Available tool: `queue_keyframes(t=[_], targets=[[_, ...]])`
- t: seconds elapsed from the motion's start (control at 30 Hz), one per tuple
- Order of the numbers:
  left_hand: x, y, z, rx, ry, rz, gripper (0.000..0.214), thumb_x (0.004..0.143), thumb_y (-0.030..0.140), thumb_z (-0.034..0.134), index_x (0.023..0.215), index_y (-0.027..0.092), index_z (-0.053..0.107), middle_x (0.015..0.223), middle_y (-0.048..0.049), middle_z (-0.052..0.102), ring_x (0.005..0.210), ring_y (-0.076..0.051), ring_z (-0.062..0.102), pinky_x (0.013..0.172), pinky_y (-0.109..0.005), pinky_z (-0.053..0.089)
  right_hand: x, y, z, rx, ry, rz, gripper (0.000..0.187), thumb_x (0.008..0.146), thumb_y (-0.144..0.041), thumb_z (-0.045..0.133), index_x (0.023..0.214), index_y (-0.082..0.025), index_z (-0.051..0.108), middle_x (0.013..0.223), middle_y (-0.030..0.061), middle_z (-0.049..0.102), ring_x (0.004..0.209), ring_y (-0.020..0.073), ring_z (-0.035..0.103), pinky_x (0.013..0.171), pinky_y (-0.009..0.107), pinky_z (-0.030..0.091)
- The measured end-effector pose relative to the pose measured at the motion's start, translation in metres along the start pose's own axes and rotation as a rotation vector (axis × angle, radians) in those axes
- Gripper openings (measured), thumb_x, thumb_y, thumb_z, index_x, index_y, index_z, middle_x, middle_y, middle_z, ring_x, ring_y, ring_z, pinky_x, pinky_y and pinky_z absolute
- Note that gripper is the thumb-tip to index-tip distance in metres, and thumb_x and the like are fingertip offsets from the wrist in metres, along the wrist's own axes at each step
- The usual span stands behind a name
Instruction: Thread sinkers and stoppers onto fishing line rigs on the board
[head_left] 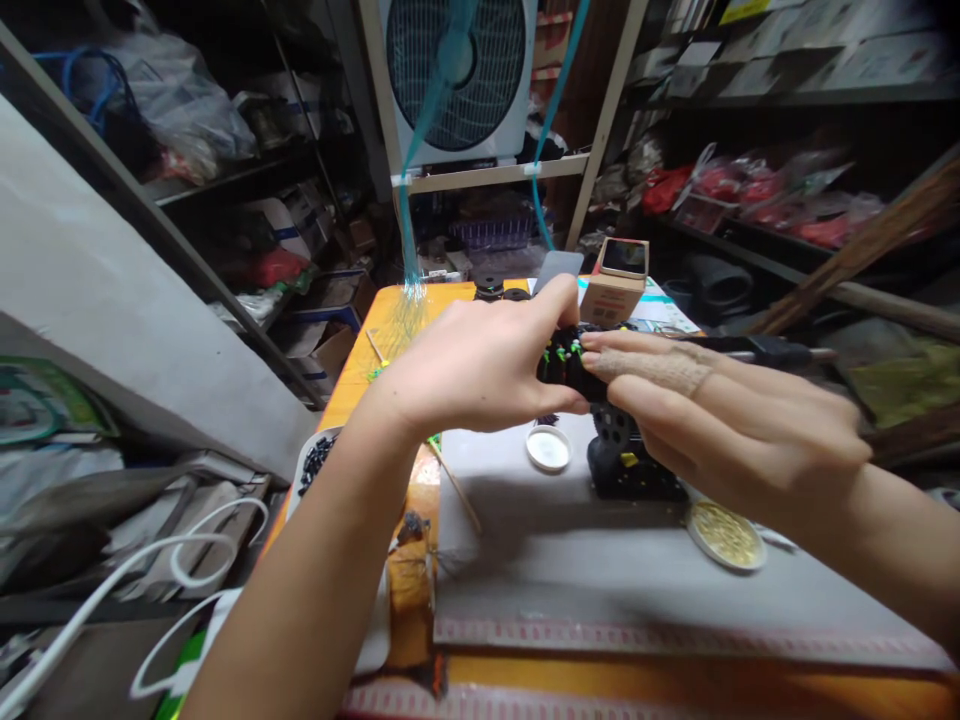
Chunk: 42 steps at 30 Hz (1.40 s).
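Note:
My left hand [480, 365] and my right hand [720, 420] meet above the grey mat [600, 570], both closed round a small black part with green bits [564, 358]. The left thumb and fingers pinch its left side. The right fingers, one wrapped in a tan bandage [660, 368], lie along its right side. Just below, a black perforated block [626, 462] stands on the mat, partly hidden by my right hand.
A white cap [548, 447] and a round lid of gold bits [726, 536] lie on the mat. A white tray of black pieces [319, 462] sits at left, a cardboard box [615, 280] at the back, a fan [457, 75] beyond, cluttered shelves around.

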<state>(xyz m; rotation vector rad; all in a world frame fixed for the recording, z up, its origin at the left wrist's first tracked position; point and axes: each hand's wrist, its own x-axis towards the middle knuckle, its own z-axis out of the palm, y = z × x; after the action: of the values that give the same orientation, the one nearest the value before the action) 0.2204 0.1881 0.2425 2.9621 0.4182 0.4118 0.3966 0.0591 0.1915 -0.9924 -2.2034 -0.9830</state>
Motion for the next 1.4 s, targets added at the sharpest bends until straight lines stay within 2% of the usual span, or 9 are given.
queue_keyframes(t=[0.07, 0.17, 0.3, 0.53, 0.77, 1.03, 1.17, 1.3, 1.4], targets=[[-0.001, 0.000, 0.000, -0.002, 0.000, -0.003, 0.039, 0.086, 0.046, 0.061, 0.115, 0.024, 0.049, 0.113, -0.0025, 0.072, 0.097, -0.025, 0.069, 0.075, -0.034, 0.049, 0.000, -0.002, -0.004, 0.041, -0.044, 0.024, 0.024, 0.090, -0.003, 0.054, 0.111, -0.011, 0.060, 0.110, 0.0177, 0.073, 0.123, 0.0277, 0.062, 0.108, 0.040, 0.051], [-0.002, 0.001, -0.001, 0.005, -0.007, 0.002, 0.049, 0.084, 0.047, 0.065, 0.123, 0.023, 0.048, 0.121, -0.0035, 0.070, 0.105, -0.026, 0.068, 0.081, -0.035, 0.049, -0.008, -0.009, -0.020, 0.106, -0.024, 0.229, 0.038, 0.084, 0.003, 0.058, 0.118, -0.015, 0.057, 0.122, 0.0157, 0.068, 0.129, 0.0269, 0.057, 0.110, 0.041, 0.049], [-0.002, 0.008, -0.001, 0.040, 0.011, 0.024, 0.058, 0.084, 0.047, 0.068, 0.133, 0.025, 0.046, 0.130, -0.0025, 0.067, 0.115, -0.025, 0.065, 0.089, -0.034, 0.049, -0.040, -0.027, -0.046, 0.060, 0.053, 0.473, 0.042, 0.079, 0.001, 0.067, 0.116, -0.017, 0.060, 0.111, 0.0129, 0.071, 0.104, 0.0231, 0.069, 0.096, 0.036, 0.053], [0.005, 0.023, 0.012, 0.166, 0.104, 0.025, 0.053, 0.084, 0.043, 0.069, 0.129, 0.018, 0.053, 0.122, -0.0073, 0.071, 0.110, -0.029, 0.067, 0.083, -0.036, 0.051, -0.105, -0.065, -0.046, 0.059, -0.470, 0.713, 0.012, 0.097, -0.025, 0.052, 0.099, -0.022, 0.063, 0.096, 0.0070, 0.065, 0.077, 0.0192, 0.067, 0.065, 0.032, 0.054], [0.006, 0.023, 0.017, 0.214, 0.130, 0.031, 0.055, 0.086, 0.047, 0.065, 0.134, 0.024, 0.052, 0.124, -0.0052, 0.070, 0.110, -0.029, 0.067, 0.079, -0.035, 0.051, -0.126, -0.075, -0.019, -0.061, -0.608, 0.891, 0.018, 0.094, -0.028, 0.052, 0.092, -0.019, 0.068, 0.091, 0.0089, 0.063, 0.073, 0.0257, 0.066, 0.056, 0.035, 0.048], [0.005, 0.023, 0.016, 0.232, 0.140, 0.028, 0.051, 0.087, 0.048, 0.064, 0.132, 0.027, 0.051, 0.115, -0.0042, 0.073, 0.098, -0.029, 0.071, 0.070, -0.035, 0.047, -0.124, -0.079, -0.009, 0.003, -0.494, 0.935, 0.017, 0.092, -0.024, 0.055, 0.084, -0.020, 0.070, 0.085, 0.0079, 0.064, 0.074, 0.0246, 0.065, 0.055, 0.032, 0.047], [0.005, 0.024, 0.015, 0.227, 0.125, 0.030, 0.050, 0.088, 0.049, 0.063, 0.131, 0.027, 0.052, 0.111, -0.0036, 0.074, 0.095, -0.028, 0.071, 0.068, -0.034, 0.046, -0.106, -0.078, -0.016, 0.192, -0.299, 0.890, 0.012, 0.095, -0.018, 0.052, 0.094, -0.020, 0.064, 0.086, 0.0060, 0.067, 0.076, 0.0190, 0.067, 0.066, 0.030, 0.055], [0.009, 0.021, 0.012, 0.166, 0.096, 0.022, 0.049, 0.087, 0.048, 0.064, 0.130, 0.027, 0.052, 0.118, -0.0021, 0.073, 0.100, -0.026, 0.070, 0.076, -0.033, 0.047, -0.076, -0.066, -0.028, 0.333, -0.092, 0.909, 0.009, 0.095, -0.014, 0.054, 0.100, -0.020, 0.059, 0.074, -0.0004, 0.064, 0.055, 0.0114, 0.063, 0.052, 0.022, 0.054], [0.013, 0.018, 0.008, 0.094, 0.041, 0.009, 0.052, 0.086, 0.050, 0.064, 0.131, 0.027, 0.051, 0.127, -0.0014, 0.069, 0.109, -0.026, 0.067, 0.086, -0.035, 0.048, -0.052, -0.046, -0.034, 0.340, 0.044, 0.898, 0.012, 0.089, -0.014, 0.063, 0.098, -0.022, 0.062, 0.091, 0.0034, 0.069, 0.072, 0.0148, 0.069, 0.061, 0.024, 0.058]])
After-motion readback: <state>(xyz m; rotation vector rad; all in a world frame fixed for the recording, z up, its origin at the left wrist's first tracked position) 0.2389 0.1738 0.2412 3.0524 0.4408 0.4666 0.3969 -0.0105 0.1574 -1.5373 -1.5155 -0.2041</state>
